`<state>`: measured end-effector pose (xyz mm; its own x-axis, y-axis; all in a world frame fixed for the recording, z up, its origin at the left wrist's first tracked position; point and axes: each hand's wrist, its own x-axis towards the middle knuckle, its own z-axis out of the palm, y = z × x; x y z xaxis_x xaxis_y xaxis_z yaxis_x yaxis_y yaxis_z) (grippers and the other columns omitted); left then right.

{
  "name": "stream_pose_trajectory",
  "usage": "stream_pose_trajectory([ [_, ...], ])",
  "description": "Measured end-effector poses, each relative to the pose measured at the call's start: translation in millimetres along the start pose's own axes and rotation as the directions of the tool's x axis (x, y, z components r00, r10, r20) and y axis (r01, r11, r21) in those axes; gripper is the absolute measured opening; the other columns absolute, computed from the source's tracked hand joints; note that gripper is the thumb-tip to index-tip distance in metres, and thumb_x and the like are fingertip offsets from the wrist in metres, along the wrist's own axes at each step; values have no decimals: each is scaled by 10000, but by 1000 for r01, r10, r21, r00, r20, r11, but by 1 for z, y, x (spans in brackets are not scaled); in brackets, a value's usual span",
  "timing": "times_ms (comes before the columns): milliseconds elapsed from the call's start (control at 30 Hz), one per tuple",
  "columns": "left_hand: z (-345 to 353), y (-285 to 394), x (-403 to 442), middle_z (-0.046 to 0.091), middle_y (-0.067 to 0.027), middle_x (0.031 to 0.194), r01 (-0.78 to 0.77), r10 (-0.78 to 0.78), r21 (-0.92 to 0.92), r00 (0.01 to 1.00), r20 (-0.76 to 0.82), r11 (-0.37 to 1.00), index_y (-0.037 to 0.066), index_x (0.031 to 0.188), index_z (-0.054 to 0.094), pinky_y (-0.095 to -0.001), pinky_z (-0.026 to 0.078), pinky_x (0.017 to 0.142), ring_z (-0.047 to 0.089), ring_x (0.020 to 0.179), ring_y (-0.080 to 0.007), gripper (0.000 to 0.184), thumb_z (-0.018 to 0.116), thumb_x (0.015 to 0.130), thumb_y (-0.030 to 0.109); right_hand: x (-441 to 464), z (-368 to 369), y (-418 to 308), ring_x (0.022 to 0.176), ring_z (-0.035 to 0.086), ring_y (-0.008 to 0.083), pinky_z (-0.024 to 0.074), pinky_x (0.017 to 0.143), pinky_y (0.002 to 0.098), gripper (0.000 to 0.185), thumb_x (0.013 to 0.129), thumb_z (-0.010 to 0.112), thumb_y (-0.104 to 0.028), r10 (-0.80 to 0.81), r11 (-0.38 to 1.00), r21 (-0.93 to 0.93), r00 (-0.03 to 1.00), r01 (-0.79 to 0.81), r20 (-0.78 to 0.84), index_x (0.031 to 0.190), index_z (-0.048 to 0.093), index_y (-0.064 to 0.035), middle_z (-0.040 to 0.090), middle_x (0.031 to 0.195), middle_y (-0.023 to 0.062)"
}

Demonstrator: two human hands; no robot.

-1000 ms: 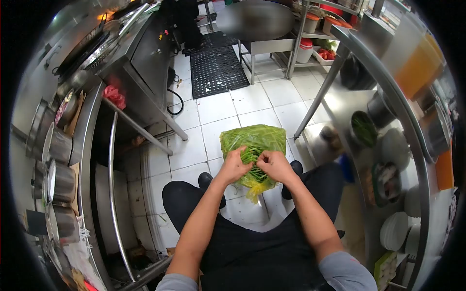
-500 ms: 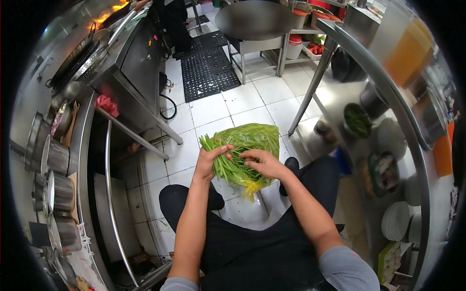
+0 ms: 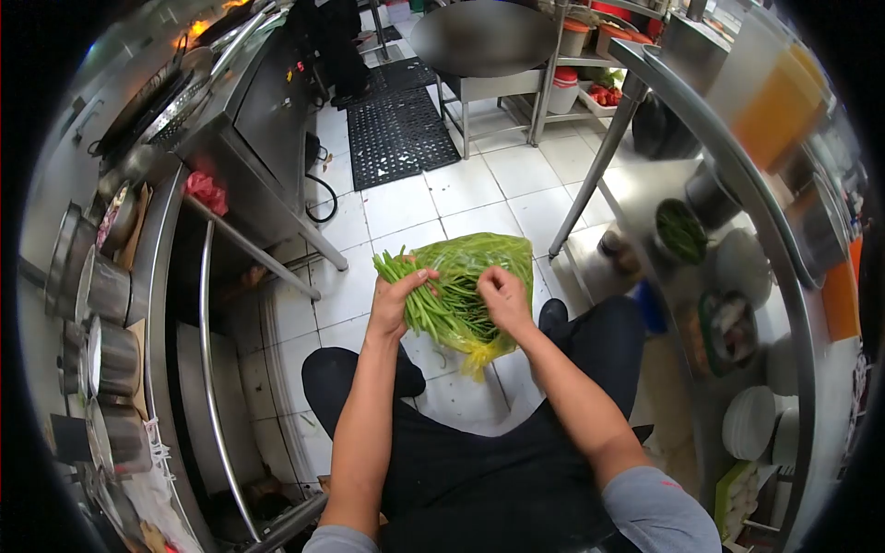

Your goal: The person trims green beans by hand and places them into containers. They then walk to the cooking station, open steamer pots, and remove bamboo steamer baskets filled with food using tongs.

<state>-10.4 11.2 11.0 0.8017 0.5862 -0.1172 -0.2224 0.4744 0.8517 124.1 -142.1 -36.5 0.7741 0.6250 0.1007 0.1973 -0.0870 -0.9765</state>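
A bunch of long, thin green stalks [image 3: 441, 311] is in my left hand [image 3: 395, 302], whose fingers and thumb wrap round it near the left ends. The stalks lie across a yellow-green plastic bag [image 3: 489, 249], between my knees and above the tiled floor. Over the bag's right part, my right hand [image 3: 504, 300] is closed with the fingertips pinched together by the stalks. Whether a stalk is in that pinch is too small to tell. A bunched yellow end of the bag [image 3: 477, 358] hangs on the near side.
On the left, pots [image 3: 115, 359] line a steel counter, with woks [image 3: 138, 111] and flames beyond. A steel table [image 3: 737, 166] stands on the right, its lower shelf holding bowls and plates [image 3: 749, 422]. A black mat [image 3: 401, 138] lies ahead; a person in dark clothes [image 3: 336, 46] stands nearby.
My right hand has lifted and shifted slightly right, its fingers going from spread over the stalks to pinched together. My left hand keeps its grip on the bunch.
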Motion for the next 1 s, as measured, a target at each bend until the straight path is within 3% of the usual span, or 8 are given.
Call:
stream_pose_trajectory([
  [67, -6, 3, 2, 659, -122, 900, -10, 9, -20, 997, -77, 1000, 32, 1131, 472, -329, 568, 643, 649, 707, -195, 339, 636, 835, 45, 8, -7, 10, 564, 532, 139, 431, 545, 300, 148, 827, 627, -161, -52, 998, -20, 998, 52, -47, 788, 629, -18, 585, 630, 61],
  [167, -23, 5, 9, 658, -131, 906, -45, 39, -68, 996, -86, 997, -1, 1009, 551, -331, 570, 664, 657, 734, -209, 185, 613, 863, 95, 2, -14, 4, 673, 629, 315, 485, 603, 393, 201, 818, 687, -213, 26, 907, -411, 963, 90, 268, 862, 647, -21, 629, 755, 168],
  [267, -27, 8, 11, 649, -138, 889, -41, 32, -105, 996, -82, 994, -24, 857, 604, -351, 572, 734, 661, 793, -225, 181, 578, 897, 150, -7, 7, 28, 764, 643, 339, 509, 644, 424, 183, 827, 656, -189, -190, 714, -617, 940, 331, 285, 890, 630, -19, 610, 874, 168],
  [500, -18, 8, 6, 597, -98, 782, -52, 54, -101, 998, 20, 994, -3, 955, 529, -396, 568, 753, 633, 761, -218, 112, 586, 877, 52, -11, 28, 55, 805, 631, 386, 523, 715, 485, 109, 806, 573, -107, -137, 652, -694, 948, 305, 288, 841, 600, -8, 566, 960, 228],
  [733, 4, -2, -1, 647, -111, 815, -48, 6, 507, 996, 84, 861, -2, 988, 524, -309, 543, 626, 631, 659, -160, 255, 690, 796, 20, -6, 6, 8, 727, 652, 372, 532, 681, 433, 160, 781, 614, -133, 56, 756, -640, 962, 135, 269, 839, 608, 16, 636, 782, 236],
  [800, 8, -19, 0, 664, -103, 859, -28, -13, 496, 997, 79, 868, -8, 979, 537, -280, 523, 612, 630, 682, -135, 253, 691, 779, -4, -4, -12, -15, 672, 652, 368, 526, 644, 391, 187, 748, 669, -131, 48, 895, -440, 968, 68, 247, 823, 613, 30, 637, 689, 226],
  [933, 16, -41, 2, 676, -94, 882, -129, 65, 519, 988, 139, 845, -44, 974, 596, -282, 508, 732, 631, 821, -156, 255, 690, 749, 33, 2, -25, -17, 590, 643, 176, 501, 558, 310, 138, 812, 665, -104, 148, 984, -141, 946, -111, 288, 818, 617, 25, 643, 660, 94],
  [1000, 20, -42, 1, 678, -108, 900, -278, 136, 712, 958, 251, 644, -32, 985, 608, -301, 504, 750, 622, 831, -152, 260, 693, 754, 51, 2, -25, -19, 588, 624, 105, 492, 541, 286, 127, 855, 640, -98, 141, 989, -90, 945, -119, 296, 819, 618, 22, 634, 672, 52],
])
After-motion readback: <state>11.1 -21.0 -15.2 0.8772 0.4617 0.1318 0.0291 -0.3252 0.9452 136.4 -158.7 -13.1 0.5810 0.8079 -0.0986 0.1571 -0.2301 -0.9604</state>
